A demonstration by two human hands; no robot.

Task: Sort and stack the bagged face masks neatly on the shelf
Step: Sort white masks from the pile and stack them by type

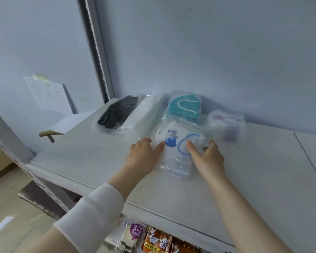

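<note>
Left hand (144, 154) touches, right hand (206, 156) pinches mask bag (174, 138); packet (133, 233) reads "3+2".

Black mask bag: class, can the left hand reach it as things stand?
Probably yes: the left hand lies open by the printed mask bag, with bare shelf between it and the black mask bag.
</note>
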